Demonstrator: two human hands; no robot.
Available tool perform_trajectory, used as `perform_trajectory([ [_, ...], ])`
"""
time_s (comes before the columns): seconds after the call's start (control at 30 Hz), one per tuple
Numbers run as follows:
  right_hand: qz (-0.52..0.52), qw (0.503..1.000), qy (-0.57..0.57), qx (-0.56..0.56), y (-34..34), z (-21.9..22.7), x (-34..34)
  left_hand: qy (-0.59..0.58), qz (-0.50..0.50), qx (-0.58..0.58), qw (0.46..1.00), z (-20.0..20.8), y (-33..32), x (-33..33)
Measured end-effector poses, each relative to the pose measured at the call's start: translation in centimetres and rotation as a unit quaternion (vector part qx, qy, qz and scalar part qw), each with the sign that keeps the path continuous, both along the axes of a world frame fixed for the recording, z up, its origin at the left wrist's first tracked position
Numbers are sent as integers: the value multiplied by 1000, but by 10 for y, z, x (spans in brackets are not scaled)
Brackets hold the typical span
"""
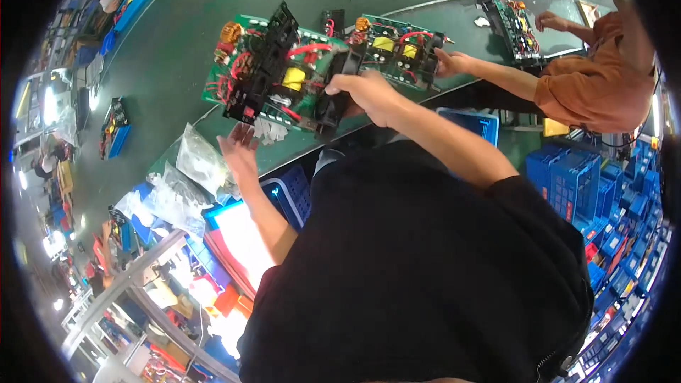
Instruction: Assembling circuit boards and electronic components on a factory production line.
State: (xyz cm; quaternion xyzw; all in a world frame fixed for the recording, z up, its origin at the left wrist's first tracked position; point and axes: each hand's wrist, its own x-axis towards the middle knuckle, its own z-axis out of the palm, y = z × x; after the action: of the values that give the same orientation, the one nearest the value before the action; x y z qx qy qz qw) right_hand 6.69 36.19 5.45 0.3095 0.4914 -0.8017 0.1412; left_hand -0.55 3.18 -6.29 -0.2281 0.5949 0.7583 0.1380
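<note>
A large green circuit board [310, 37] lies on the green table, crowded with copper coils, a yellow-wrapped transformer [293, 79] and red wires. Across it runs a long black bar [264, 64], raised and slanting. My right hand [370, 96] grips the black fan-like block [336, 99] at the board's right end, thumb on top; the fingers underneath are partly hidden. By the board's near left corner is my left hand [240, 149], its fingers apart and nothing in them. Small white pieces [271, 130] lie between this hand and the board's near edge.
A second circuit board [384, 43] lies just right, with a co-worker's hand [454, 64] at its end. Another board [518, 27] sits farther right. Clear plastic bags [202, 159] lie at the table's near left edge. Blue crates [567, 174] stand on the right.
</note>
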Motion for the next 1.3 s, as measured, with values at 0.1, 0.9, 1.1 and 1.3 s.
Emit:
perform_trajectory([
  [0.1,17,1000,-24,6,-11,-14,6,5,3,47,999,9,-10,-13],
  [0.9,150,985,-7,82,59,-123,63,261,52,-143,953,-83,55,108],
  [1.1,111,988,2,105,66,-130,88,230,22,-124,965,-73,51,142],
  [1.3,13,995,1,102,116,-149,117,252,-57,-174,950,-83,80,131],
])
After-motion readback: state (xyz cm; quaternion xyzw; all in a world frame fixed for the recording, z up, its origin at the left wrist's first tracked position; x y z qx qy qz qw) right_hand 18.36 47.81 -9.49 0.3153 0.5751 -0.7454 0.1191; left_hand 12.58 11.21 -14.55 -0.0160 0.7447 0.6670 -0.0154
